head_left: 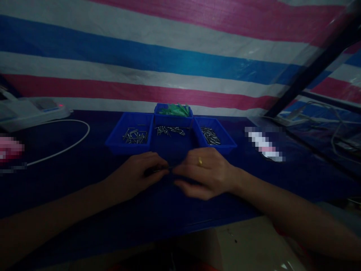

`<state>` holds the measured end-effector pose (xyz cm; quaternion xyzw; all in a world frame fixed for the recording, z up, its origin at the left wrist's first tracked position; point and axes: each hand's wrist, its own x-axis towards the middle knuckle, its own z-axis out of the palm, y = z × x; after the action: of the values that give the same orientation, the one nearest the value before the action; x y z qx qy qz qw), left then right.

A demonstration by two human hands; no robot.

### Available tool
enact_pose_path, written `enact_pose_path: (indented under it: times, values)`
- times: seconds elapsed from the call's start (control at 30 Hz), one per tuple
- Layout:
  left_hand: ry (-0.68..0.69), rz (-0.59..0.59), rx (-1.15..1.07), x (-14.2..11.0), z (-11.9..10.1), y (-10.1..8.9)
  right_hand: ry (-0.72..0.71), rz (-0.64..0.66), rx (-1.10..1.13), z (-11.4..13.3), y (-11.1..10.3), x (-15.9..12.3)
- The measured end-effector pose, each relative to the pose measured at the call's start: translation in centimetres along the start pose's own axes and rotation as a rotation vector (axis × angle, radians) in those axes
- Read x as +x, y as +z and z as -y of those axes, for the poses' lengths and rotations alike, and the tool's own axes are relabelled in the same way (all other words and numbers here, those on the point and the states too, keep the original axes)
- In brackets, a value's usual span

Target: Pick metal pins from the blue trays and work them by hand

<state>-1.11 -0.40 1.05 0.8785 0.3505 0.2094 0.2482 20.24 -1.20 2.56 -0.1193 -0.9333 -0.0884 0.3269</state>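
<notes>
My left hand (146, 171) is closed above the blue table, thumb and forefinger pinched together. A thin metal piece (156, 170) glints faintly in its shadowed grip. My right hand (201, 171), with a gold ring, has curled fingers and meets the left fingertips; motion blur and darkness hide what it grips. Just beyond the hands lie loose thin metal pins (170, 130). They sit between a left blue bin (114, 137) and a right blue bin (228, 138), both holding similar metal pins. Behind them, a smaller blue bin (174, 121) holds green pieces (176, 110).
A white device (36, 111) with a red light stands at the left, its white cable (86, 130) looping over the table. At far left is a pink item (9, 147). A blurred-out white item (265, 145) lies at right. Striped sheeting (169, 56) hangs behind.
</notes>
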Motion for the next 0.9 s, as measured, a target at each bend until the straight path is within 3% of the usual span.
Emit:
enact_pose_path:
  times: [0.1,0.23,0.6,0.9]
  values:
    - [-0.064,-0.048,-0.003,0.0,0.0,0.1,0.186,0.251,-0.010,-0.4,0.1,0.5]
    - [-0.070,-0.066,0.002,0.0,0.0,0.1,0.229,0.387,0.018,-0.3,0.5,0.5]
    - [-0.009,-0.040,0.077,0.0,0.0,0.1,0.286,0.549,0.004,0.4,0.0,0.7]
    - [-0.079,-0.055,0.153,-0.2,0.0,-0.1,0.427,0.503,-0.022,0.1,-0.1,0.9]
